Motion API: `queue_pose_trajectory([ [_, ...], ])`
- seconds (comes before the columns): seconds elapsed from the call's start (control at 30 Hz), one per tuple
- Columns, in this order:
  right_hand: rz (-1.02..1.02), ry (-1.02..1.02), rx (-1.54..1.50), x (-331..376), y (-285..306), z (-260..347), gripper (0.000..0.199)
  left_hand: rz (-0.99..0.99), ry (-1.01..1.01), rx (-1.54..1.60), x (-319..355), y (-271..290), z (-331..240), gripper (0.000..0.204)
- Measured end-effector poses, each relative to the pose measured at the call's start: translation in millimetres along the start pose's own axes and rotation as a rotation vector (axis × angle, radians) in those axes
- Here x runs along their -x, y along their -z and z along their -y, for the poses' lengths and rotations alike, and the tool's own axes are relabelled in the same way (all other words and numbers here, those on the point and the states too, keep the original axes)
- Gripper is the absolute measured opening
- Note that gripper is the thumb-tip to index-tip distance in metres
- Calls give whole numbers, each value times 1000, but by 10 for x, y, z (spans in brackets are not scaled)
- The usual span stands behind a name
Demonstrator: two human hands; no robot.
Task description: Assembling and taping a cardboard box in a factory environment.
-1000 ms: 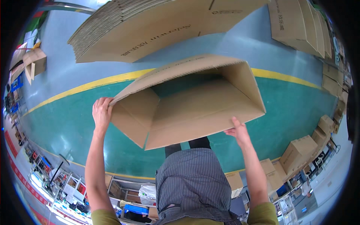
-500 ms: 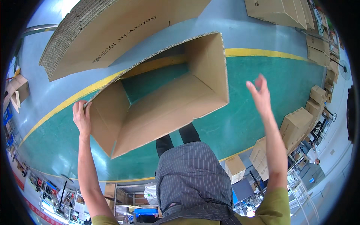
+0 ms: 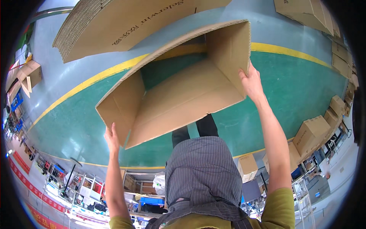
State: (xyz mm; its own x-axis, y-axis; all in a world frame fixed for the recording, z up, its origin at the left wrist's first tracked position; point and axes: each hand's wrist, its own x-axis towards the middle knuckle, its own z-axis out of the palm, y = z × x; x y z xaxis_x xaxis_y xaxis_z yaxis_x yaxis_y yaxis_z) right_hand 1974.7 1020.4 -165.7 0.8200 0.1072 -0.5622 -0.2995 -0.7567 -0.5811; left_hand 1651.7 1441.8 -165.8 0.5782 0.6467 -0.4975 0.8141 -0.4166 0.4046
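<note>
A large brown cardboard box (image 3: 179, 89), unfolded into a rectangular frame, hangs in front of me. Through its open far end the green floor shows. My left hand (image 3: 112, 138) grips the edge of its left wall, with the thumb on the inner side. On the opposite wall, my right hand (image 3: 251, 81) holds the right edge, thumb inside and the other fingers hidden behind the cardboard. Just beyond the box stands a thick stack of flattened cardboard boxes (image 3: 126, 28).
A yellow line (image 3: 95, 79) curves across the green floor (image 3: 289, 91). Closed cartons (image 3: 312, 131) line the right side, and more boxes (image 3: 305, 15) stand at the far right. Behind me are shelving and a blue bin (image 3: 152, 201). An opened carton (image 3: 32, 74) sits at the far left.
My right hand has come in from the open air and taken hold of the box's right wall. The left hand has shifted from the upper left corner down along the left wall's edge.
</note>
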Motion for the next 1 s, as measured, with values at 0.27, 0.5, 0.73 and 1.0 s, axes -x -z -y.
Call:
queue_pose_trajectory([
  [0.27,-1,172,659,154,-314,-251,64,-243,129,342,-74,-823,-942,40],
  [0.5,1,7,1225,12,-1120,-160,79,4,-152,-892,-10,-1927,-754,62],
  [0.73,-10,323,370,231,-17,-205,31,28,-283,-681,16,-1596,-701,53],
  [1.0,437,-728,-339,1068,175,-389,60,439,-826,-73,592,-1518,-2072,47],
])
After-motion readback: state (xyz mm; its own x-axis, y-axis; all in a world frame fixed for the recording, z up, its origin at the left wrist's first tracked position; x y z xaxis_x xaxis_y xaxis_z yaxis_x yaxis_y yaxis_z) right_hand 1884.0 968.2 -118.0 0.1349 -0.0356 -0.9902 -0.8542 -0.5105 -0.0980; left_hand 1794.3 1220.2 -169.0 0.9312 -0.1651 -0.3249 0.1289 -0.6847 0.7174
